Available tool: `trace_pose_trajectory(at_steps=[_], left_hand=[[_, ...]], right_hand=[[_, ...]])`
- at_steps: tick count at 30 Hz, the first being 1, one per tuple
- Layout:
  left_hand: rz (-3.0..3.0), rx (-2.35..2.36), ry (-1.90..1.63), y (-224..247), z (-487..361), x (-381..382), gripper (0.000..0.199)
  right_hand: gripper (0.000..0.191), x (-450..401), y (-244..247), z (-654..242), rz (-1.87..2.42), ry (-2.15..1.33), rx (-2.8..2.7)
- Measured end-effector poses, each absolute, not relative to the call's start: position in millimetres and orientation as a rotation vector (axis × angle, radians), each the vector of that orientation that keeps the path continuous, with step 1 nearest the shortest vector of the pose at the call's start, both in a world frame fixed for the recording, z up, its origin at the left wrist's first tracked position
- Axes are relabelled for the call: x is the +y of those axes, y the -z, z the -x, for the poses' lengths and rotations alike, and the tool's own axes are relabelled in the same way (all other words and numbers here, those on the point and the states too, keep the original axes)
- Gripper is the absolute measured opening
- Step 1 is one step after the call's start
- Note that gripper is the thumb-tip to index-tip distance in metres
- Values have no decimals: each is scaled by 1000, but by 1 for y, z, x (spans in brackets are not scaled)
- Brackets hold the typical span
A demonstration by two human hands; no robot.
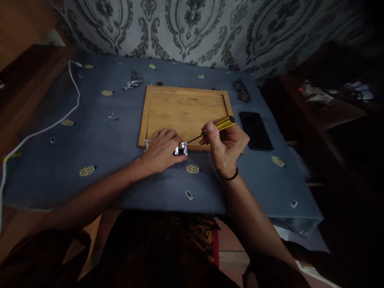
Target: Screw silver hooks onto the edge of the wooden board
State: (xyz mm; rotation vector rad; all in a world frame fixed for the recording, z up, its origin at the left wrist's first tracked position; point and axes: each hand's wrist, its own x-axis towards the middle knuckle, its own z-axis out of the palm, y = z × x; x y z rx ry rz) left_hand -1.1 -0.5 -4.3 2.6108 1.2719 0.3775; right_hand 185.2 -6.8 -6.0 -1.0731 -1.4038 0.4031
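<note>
A wooden cabinet door (187, 108) with a raised border lies flat on the table. My left hand (160, 150) rests over its near edge, fingers on top and thumb in front, gripping a shiny metal hinge (184, 149) there. My right hand (226, 144) is closed round the yellow and black handle of a screwdriver (220, 124). The screwdriver's thin shaft slants down to the left, and its tip meets the hinge beside my left fingers. Part of the hinge is hidden under my left hand. Whether a screw sits under the tip is too small to tell.
A blue cloth with pineapple prints covers the table (120, 188). More metal hinge parts (133, 82) lie at the back left. A black phone (256, 131) and a blurred-out dark object (241, 90) lie right of the door. A white cable (43, 131) runs along the left.
</note>
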Motion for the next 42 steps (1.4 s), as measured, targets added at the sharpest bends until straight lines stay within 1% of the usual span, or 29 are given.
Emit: trace_pose_trajectory(at_steps=[4, 12, 16, 21, 25, 30, 35, 42], left_hand=[[-2617, 1278, -355, 4, 1, -1, 41], [-2623, 1264, -385, 5, 1, -1, 39], [-2627, 1271, -384, 6, 1, -1, 41], [-2622, 1274, -387, 7, 0, -1, 37], [-2624, 1265, -397, 7, 0, 0, 36], [-2624, 1270, -378, 6, 1, -1, 41], [-2621, 1278, -375, 7, 1, -1, 40], [-2618, 1281, -373, 5, 0, -1, 41]], right_hand=[[30, -6, 7, -185, 1038, -425, -1413], [33, -4, 6, -184, 1019, -476, -1425], [31, -5, 4, -184, 1025, -466, -1465], [31, -7, 1, -183, 1078, -421, -1511], [28, -6, 2, -182, 1034, -397, -1497], [22, -8, 4, -183, 1005, -378, -1473], [28, -10, 0, -184, 1039, -317, -1345], [30, -10, 1, -185, 1124, -340, -1435]])
